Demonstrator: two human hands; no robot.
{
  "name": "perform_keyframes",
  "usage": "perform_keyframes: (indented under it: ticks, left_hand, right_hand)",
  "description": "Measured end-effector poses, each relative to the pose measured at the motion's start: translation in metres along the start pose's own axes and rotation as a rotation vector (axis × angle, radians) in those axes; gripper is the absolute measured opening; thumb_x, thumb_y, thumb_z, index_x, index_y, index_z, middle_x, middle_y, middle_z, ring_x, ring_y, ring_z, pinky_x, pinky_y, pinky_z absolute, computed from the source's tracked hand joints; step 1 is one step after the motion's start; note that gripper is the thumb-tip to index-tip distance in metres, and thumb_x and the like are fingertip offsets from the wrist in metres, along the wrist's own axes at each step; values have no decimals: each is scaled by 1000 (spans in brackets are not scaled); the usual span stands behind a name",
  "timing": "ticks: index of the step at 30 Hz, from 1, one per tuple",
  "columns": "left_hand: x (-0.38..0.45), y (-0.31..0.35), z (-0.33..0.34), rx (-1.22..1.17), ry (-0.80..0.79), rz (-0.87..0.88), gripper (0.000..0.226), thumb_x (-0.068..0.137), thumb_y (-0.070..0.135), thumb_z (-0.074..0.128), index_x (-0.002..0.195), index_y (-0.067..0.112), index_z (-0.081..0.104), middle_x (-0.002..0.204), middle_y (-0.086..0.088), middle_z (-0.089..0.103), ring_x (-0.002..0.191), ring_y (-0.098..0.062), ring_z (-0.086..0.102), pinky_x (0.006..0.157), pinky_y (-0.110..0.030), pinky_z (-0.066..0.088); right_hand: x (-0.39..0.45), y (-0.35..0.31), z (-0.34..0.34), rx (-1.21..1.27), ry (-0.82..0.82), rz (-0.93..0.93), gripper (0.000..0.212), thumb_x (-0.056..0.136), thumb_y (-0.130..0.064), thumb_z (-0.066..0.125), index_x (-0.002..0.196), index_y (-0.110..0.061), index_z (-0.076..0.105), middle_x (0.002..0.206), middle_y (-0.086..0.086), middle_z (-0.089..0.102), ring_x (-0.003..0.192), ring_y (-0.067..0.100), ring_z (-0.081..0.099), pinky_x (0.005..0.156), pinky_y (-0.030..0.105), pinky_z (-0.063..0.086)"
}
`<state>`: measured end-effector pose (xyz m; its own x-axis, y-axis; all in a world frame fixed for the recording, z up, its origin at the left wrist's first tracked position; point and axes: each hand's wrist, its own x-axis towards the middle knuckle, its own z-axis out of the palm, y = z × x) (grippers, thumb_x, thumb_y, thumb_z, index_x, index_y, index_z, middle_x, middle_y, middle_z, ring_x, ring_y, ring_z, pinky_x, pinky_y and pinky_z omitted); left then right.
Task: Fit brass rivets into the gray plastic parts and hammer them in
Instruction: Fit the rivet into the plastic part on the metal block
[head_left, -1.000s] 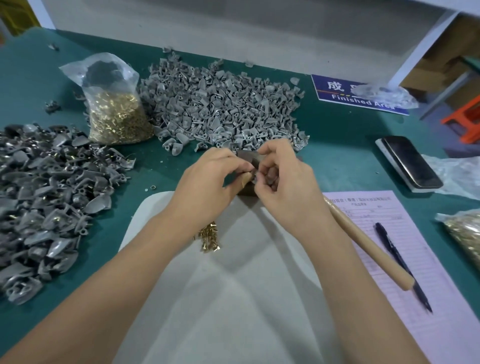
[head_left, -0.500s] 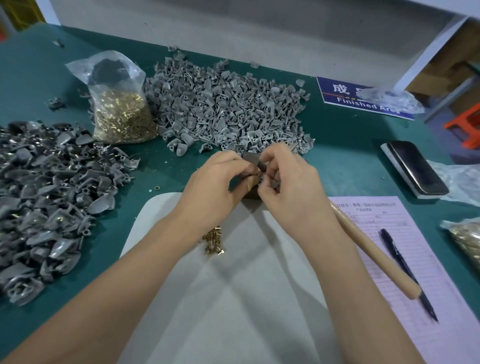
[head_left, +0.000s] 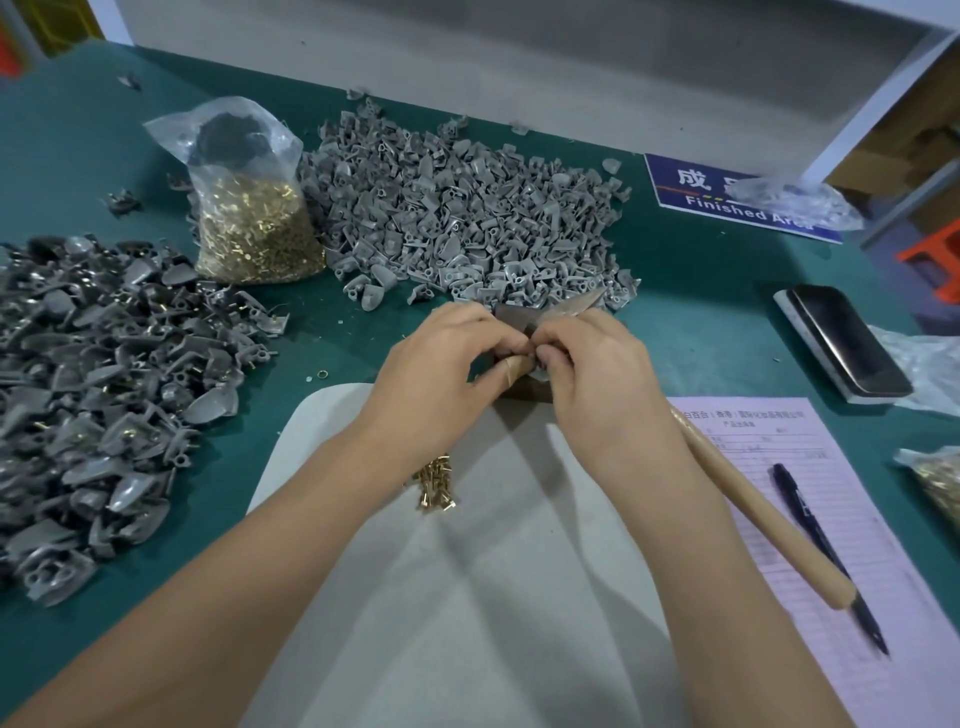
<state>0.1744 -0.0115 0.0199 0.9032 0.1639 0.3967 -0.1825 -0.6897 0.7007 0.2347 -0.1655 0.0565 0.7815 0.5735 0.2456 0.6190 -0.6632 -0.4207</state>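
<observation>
Clear bag (head_left: 244, 208): brass rivets, standing upright. Second bag (head_left: 937, 480), right edge: rivets. Loose rivets (head_left: 434, 486) on white cloth (head_left: 467, 597). Left hand (head_left: 441, 374) and right hand (head_left: 597, 374), fingers curled, together pinch 1 gray plastic part (head_left: 511, 319) just before the gray pile (head_left: 467, 218).

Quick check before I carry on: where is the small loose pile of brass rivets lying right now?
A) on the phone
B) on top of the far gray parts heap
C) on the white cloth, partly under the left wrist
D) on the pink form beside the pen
C: the loose brass rivets lie on the white cloth, tucked against the left forearm just behind the left hand.
</observation>
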Motion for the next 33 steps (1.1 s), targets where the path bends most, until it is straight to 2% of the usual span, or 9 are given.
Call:
perform_keyframes:
  ticks: [5, 10, 12, 15, 18, 21, 24, 28, 33]
  left_hand:
    - [-1, 0, 0, 38, 20, 13, 4, 93, 31, 71, 96, 33, 73, 91, 16, 59, 95, -4, 53, 76, -28, 47]
    - [-1, -1, -2, -39, 102, -25, 4, 96, 27, 65, 96, 31, 68, 93, 19, 57, 96, -6, 56, 75, -25, 46]
    - [-1, -1, -2, -41, 149, -50, 5, 97, 27, 64, 95, 31, 65, 94, 17, 56, 96, -7, 56, 73, -23, 43]
    - [-1, -2, 0, -11, 183, -78, 5, 97, 28, 63, 94, 32, 64, 94, 16, 56, 95, -6, 55, 71, -25, 43]
    - [-1, -3, 0, 11, 208, -106, 5, 96, 29, 63, 95, 34, 64, 94, 16, 56, 95, -4, 55, 73, -26, 46]
    - [-1, -3, 0, 6, 205, -105, 4, 96, 28, 64, 95, 32, 65, 93, 16, 56, 95, -3, 55, 72, -21, 42]
    - [-2, -1, 1, -45, 136, -79, 5, 96, 24, 65, 95, 28, 66, 93, 16, 56, 95, -6, 56, 72, -16, 39]
    - [-2, 0, 2, -49, 99, -61, 5, 96, 22, 65, 96, 27, 67, 94, 15, 57, 95, -8, 56, 74, -20, 41]
    - [-2, -3, 1, -46, 114, -68, 5, 96, 23, 65, 96, 28, 67, 93, 15, 56, 96, -9, 56, 74, -17, 39]
  right_hand:
    - [-10, 10, -8, 152, 315, -7, 15, 93, 1, 61, 97, -11, 70, 96, -2, 67, 90, 11, 59, 84, 20, 46]
    - [-13, 21, -11, 91, 316, 37, 12, 92, -5, 64, 96, -13, 72, 89, -4, 65, 74, -3, 52, 74, 4, 36]
    - [-15, 18, -10, 82, 277, 24, 11, 93, -11, 66, 98, -16, 74, 91, -5, 65, 76, 4, 56, 74, 11, 42]
    - [-17, 8, -4, 19, 215, 27, 12, 95, -27, 67, 103, -25, 76, 98, -10, 66, 86, 14, 63, 73, 35, 52]
    - [-19, 1, 2, -57, 176, 4, 16, 95, -35, 67, 108, -32, 76, 102, -12, 65, 86, 12, 64, 65, 30, 49]
    - [-21, -1, 6, -69, 166, -13, 17, 95, -30, 67, 109, -29, 77, 100, -9, 63, 86, 16, 64, 62, 29, 45]
    - [-24, 0, 6, -113, 165, -37, 18, 96, -19, 63, 109, -22, 75, 101, -2, 63, 87, 25, 63, 61, 33, 46]
    - [-29, 2, 2, -123, 142, -47, 24, 94, -11, 62, 114, -16, 75, 105, 3, 62, 91, 30, 62, 64, 41, 52]
    - [-32, -2, -1, -168, 125, -72, 24, 92, -11, 64, 112, -14, 76, 105, 2, 63, 93, 27, 62, 65, 35, 49]
